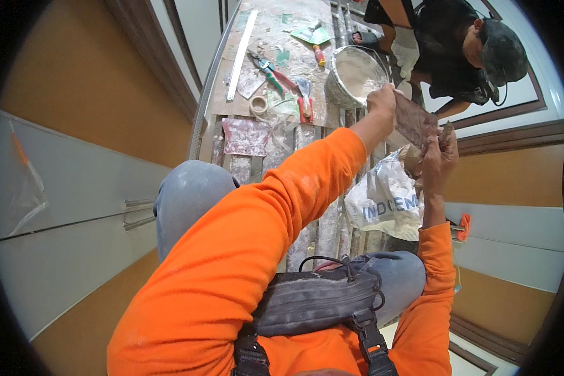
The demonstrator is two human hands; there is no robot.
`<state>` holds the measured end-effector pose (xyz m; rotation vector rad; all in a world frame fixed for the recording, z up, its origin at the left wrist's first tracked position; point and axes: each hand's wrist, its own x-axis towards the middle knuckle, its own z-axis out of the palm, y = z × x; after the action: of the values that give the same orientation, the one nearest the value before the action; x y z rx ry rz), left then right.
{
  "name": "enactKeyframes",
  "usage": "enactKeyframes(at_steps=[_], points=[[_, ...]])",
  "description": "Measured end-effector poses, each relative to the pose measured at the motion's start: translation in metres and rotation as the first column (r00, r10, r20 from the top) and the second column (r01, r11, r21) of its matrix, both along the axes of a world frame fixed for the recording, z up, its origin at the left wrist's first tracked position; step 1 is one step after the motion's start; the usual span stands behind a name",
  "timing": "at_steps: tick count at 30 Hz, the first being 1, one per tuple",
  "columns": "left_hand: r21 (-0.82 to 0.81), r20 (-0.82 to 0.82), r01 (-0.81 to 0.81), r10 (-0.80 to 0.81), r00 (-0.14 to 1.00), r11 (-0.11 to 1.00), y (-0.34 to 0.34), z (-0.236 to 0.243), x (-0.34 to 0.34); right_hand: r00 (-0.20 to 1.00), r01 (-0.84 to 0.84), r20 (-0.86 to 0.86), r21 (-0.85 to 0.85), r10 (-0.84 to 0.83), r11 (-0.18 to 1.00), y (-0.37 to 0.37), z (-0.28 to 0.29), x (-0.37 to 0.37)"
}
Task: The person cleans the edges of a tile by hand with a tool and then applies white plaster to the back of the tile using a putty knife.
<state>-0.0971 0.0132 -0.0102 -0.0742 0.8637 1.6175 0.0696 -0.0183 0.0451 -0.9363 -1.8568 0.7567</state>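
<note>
Both my hands are raised at the right, over the edge of the slatted platform, with a flat brownish rectangular plate (412,123) between them. Its surface looks smeared, and I cannot make out its exact kind. My left hand (382,103) grips the plate's upper left end, the arm stretched across in an orange sleeve. At the plate's lower right end, my right hand (438,155) has its fingers closed on it. Just beyond my left hand stands a bucket (333,89) of pale, creamy mix. Below the plate slumps a white printed sack (382,197), partly behind my right hand.
A co-worker (448,56) in dark clothes and a cap crouches close at upper right. On a dusty board lie snips (271,74), a red-handled putty knife (305,103), a tape roll (258,105), a long white strip (242,56) and a green scraper (312,34). A pinkish plastic plate (246,136) lies nearer.
</note>
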Motion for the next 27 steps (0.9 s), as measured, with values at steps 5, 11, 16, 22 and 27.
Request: enactKeyframes(at_steps=[5, 11, 16, 22, 27], points=[[0.320, -0.141, 0.242, -0.207, 0.968, 0.916, -0.016, -0.019, -0.007, 0.945, 0.047, -0.287, -0.353, -0.156, 0.934, 0.004, 0.005, -0.018], [0.211, -0.365, 0.181, -0.094, 0.926, 0.960, -0.043, -0.053, -0.041, 0.978, 0.013, -0.159, -0.603, -0.137, 0.797, 0.007, -0.022, -0.015], [-0.331, -0.575, -0.353, 0.110, 0.811, 0.875, -0.042, -0.161, -0.132, 0.988, -0.063, 0.058, -0.702, 0.145, 0.710, 0.001, -0.027, -0.006], [-0.643, -0.513, -0.267, -0.146, 0.846, 0.718, -0.084, -0.236, -0.192, 0.944, -0.054, 0.190, -0.718, 0.270, 0.694, -0.011, -0.030, -0.015], [-0.463, -0.735, -0.386, -0.102, 0.671, 0.798, -0.087, -0.235, -0.158, 0.930, -0.052, 0.219, -0.715, 0.294, 0.698, -0.009, -0.035, -0.018]])
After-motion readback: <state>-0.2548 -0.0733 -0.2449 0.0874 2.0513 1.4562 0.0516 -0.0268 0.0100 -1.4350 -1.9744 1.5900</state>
